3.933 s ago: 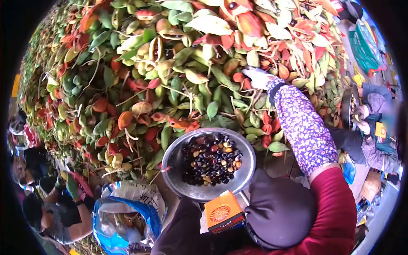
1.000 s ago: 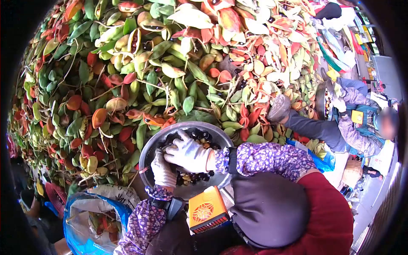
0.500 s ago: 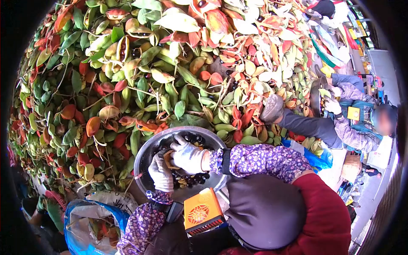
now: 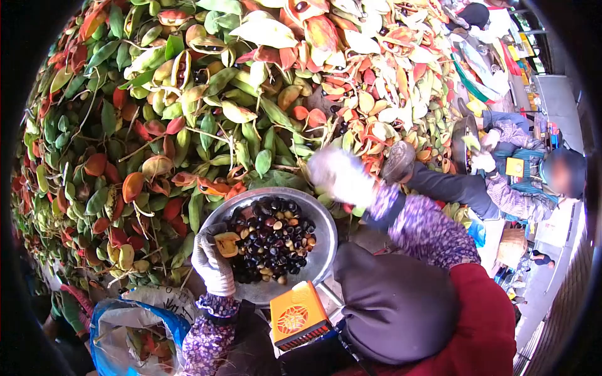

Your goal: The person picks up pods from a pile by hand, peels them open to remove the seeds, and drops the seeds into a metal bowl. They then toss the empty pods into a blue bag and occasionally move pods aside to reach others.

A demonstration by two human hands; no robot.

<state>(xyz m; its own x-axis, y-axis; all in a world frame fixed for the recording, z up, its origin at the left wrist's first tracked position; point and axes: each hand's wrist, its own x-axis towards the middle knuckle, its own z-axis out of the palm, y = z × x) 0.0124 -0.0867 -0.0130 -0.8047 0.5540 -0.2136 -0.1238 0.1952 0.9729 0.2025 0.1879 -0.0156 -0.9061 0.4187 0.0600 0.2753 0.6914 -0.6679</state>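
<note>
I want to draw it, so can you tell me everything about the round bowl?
The bowl is round, wide and silvery grey, looks like metal, and has a smooth rim. Dark, shiny seeds and tan ones cover its middle. It sits beside the heap of pods. The gloved left hand reaches over its left side, holding a yellowish pod piece.

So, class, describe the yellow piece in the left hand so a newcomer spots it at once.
Find the round metal bowl beside the heap of pods. At its left side, the gloved left hand holds one yellow piece. It is much broader and paler than the dark, shiny seeds next to it.
</note>
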